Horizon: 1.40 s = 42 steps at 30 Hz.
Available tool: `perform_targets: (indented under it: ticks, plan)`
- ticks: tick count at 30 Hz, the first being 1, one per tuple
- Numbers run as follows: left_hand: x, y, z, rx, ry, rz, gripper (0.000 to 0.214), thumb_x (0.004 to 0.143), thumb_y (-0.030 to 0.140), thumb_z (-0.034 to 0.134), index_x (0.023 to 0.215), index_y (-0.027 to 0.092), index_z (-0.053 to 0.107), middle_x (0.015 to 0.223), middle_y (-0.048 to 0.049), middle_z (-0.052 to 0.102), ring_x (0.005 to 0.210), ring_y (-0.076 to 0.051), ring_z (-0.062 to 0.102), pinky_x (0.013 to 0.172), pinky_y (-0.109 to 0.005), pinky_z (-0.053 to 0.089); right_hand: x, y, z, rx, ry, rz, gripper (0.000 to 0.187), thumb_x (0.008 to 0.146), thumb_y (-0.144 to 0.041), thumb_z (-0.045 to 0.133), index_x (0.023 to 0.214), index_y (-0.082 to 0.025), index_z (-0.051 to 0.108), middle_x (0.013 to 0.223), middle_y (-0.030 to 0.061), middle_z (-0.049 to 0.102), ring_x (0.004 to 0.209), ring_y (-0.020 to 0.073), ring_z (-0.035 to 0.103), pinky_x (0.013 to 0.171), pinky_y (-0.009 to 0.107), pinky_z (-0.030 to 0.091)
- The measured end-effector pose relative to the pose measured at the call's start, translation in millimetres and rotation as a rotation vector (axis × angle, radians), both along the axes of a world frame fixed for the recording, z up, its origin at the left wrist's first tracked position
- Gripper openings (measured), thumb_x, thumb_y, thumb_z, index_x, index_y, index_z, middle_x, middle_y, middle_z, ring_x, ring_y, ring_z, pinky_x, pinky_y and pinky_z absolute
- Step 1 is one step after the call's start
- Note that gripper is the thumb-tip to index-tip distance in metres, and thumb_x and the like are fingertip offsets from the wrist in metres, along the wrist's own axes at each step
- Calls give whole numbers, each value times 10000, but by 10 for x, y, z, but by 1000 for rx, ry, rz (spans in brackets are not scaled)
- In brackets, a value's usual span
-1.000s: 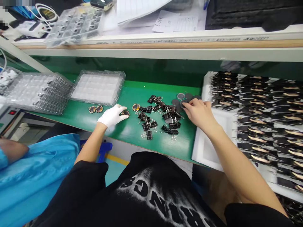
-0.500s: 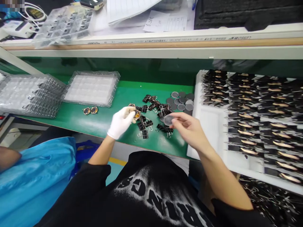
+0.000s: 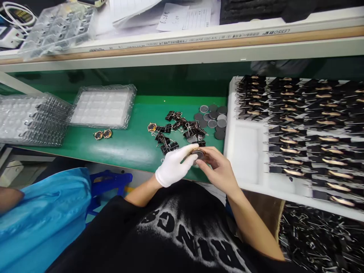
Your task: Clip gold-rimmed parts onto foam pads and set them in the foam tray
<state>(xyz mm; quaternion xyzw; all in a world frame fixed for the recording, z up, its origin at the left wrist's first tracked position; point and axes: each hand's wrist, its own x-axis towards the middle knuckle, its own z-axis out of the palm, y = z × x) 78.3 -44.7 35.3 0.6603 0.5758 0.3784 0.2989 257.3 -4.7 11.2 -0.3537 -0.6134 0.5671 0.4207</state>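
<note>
My left hand (image 3: 175,165), in a white glove, and my bare right hand (image 3: 219,171) meet above the front of the green bench. Their fingers close around a round gold-rimmed watch case (image 3: 198,153), with a dark disc against its face. Fingers cover much of both pieces. Just behind lie loose black binder clips (image 3: 170,148) with silver wire handles. Grey round discs (image 3: 212,123) are spread to the right of the clips. One more gold-rimmed watch case (image 3: 152,127) rests left of the clips, and a pair of watch cases (image 3: 107,133) sits farther left.
A white tray (image 3: 250,151) at right carries rows of clipped watch cases. Clear plastic trays (image 3: 99,108) stand at left. A shelf edge (image 3: 182,43) crosses behind. Many binder clips (image 3: 321,235) fill a container at lower right. A person in a blue garment (image 3: 48,216) is at left.
My left hand has moved right with the watch case, and my right hand has come in slightly left with the grey disc. Disc and case are now together between my hands.
</note>
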Motion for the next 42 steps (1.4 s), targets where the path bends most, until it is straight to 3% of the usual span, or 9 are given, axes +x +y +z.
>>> perform_targets:
  ticks: [4, 8, 12, 16, 22, 26, 33, 38, 42]
  plan:
    - [-379, 150, 153, 28, 150, -32, 360, 1062, 407, 491, 1304, 221, 682, 1036, -43, 797, 807, -143, 738, 830, -295, 594, 82, 12, -31, -226, 164, -3, 152, 880, -400, 807, 969, -277, 806, 1006, 52, 749, 866, 194, 681, 773, 338, 580]
    - [-1015, 573, 294, -39, 801, 224, 382, 995, 521, 565, 1112, 204, 744, 1047, -92, 762, 939, -248, 710, 828, -359, 525, 117, 80, -25, -414, 313, -50, 198, 824, -439, 856, 912, -269, 810, 874, 30, 755, 718, 151, 619, 651, 289, 527]
    - [-1329, 882, 331, -306, 1128, 76, 382, 965, 552, 580, 1047, 222, 757, 939, -89, 762, 866, -290, 706, 708, -351, 447, 93, 103, -31, -491, 379, -59, 244, 792, -469, 874, 892, -258, 802, 881, 32, 741, 741, 154, 601, 652, 289, 528]
    - [-1352, 904, 371, -161, 1269, 50, 541, 1078, 484, 327, 956, 179, 757, 869, -144, 744, 860, -302, 710, 773, -398, 432, 107, 76, -35, -497, 400, -32, 227, 798, -459, 873, 918, -277, 812, 948, 38, 754, 784, 159, 628, 670, 290, 538]
    - [-918, 680, 339, 162, 701, 306, 498, 1073, 532, 382, 1030, 210, 760, 851, -59, 773, 821, -203, 715, 826, -336, 501, -13, 98, 73, -411, 438, 44, 227, 802, -482, 860, 891, -274, 839, 1212, 82, 735, 1091, 246, 684, 932, 396, 571]
    - [-385, 456, 273, 187, 283, 199, 425, 1045, 491, 486, 790, 221, 690, 679, 8, 710, 624, -134, 636, 701, -276, 502, -152, 148, 169, -443, 495, 36, 262, 776, -507, 875, 925, -295, 841, 1238, 66, 757, 1155, 253, 681, 1048, 429, 529]
    - [-247, 384, 340, 69, 496, -104, 464, 986, 508, 447, 619, 224, 447, 536, -6, 505, 509, -139, 471, 570, -312, 321, -35, 144, 229, -460, 425, 9, 272, 738, -506, 897, 827, -257, 831, 904, 50, 779, 858, 209, 685, 805, 356, 567]
    - [-185, 384, 361, -13, 446, -135, 593, 872, 603, 601, 561, 219, 274, 465, 39, 336, 455, -103, 299, 514, -305, 248, 37, 139, 223, -432, 394, -16, 284, 760, -503, 875, 778, -227, 809, 916, 66, 778, 857, 210, 682, 789, 348, 545]
    - [-104, 376, 319, 66, 487, -134, 576, 850, 598, 619, 547, 223, 302, 452, 31, 382, 449, -109, 363, 514, -301, 268, 64, 136, 202, -436, 391, -21, 283, 755, -504, 879, 792, -231, 815, 903, 62, 778, 822, 203, 670, 771, 354, 546]
